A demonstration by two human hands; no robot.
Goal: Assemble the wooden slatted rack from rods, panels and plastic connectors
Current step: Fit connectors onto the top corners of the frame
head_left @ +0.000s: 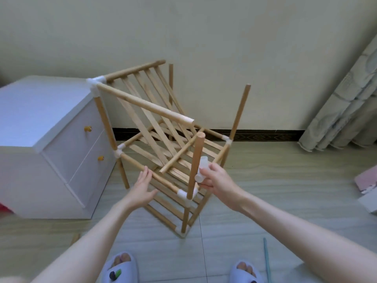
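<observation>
- R hand (216,178) pinches a white plastic connector (201,169) btwn thumb + fingers, just beside the near upright rod (196,160); fingers curled round it; connector not yet on any rod end
- L hand (142,185) flat, fingers straight, holding nothing; fingertips touch the mid-level front rod (151,175) of the rack (159,144); steadying only, no grip
- rack stands on floor right in front of both hands, next to a white drawer unit (51,139) left of the L hand; top slatted panel (146,90) hangs tilted, only one top corner joined
- risk: connector goes on crooked; upright's bare top sits above the R hand, so a reach up w/ pinch grip could slip + drop the piece
- risk: pushing down on that upright w/ L hand merely touching; frame could rack sideways or pop the lower joint (182,194) under the R hand
- risk: loose top rod w/ white cap (188,120) hangs free above the hands; may swing or pull out of far corner connector (94,83) if frame is jolted
- risk: far uprights (241,111) unbraced beyond the R hand; prob misalign w/ panel sockets; hard to tell fit from here
</observation>
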